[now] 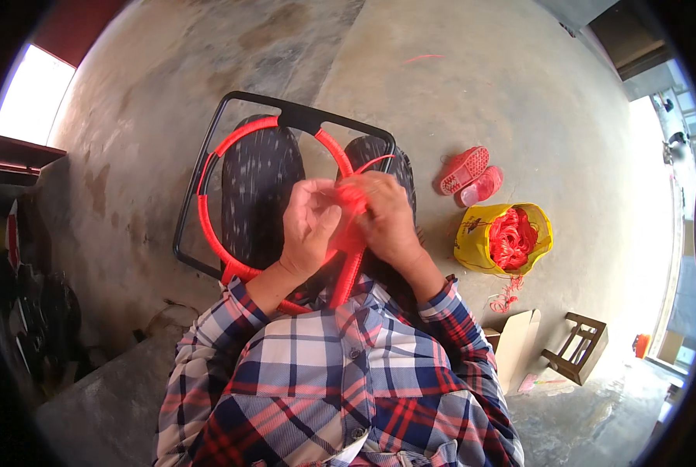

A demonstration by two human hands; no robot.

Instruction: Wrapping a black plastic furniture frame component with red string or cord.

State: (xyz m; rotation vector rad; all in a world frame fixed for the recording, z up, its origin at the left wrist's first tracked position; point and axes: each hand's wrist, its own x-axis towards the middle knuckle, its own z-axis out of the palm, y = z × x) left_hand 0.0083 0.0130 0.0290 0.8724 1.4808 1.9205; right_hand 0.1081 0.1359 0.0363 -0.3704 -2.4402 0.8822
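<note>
Across my lap lies a black metal frame (pixel 186 212) with a round ring (pixel 215 239), mostly wrapped in shiny red plastic strip. At the ring's right side, my right hand (pixel 390 222) is closed round a small bundle of the red strip (pixel 352 196), smeared by motion. My left hand (pixel 307 229) is beside it, palm partly showing. Its thumb and fingers are apart, and its fingertips reach the bundle's left edge. A loose strip end (pixel 379 159) sticks out above the right hand. Below the hands, a thick red-wrapped length (pixel 346 280) runs toward my shirt.
A yellow bag (pixel 472 247) full of tangled red strip (pixel 511 240) stands on the concrete floor at right, strands trailing out. Beyond it lie red shoes (pixel 464 170). Nearer are an open cardboard box (pixel 517 349) and a small wooden stool (pixel 580 348). Dark clutter (pixel 48 319) sits at left.
</note>
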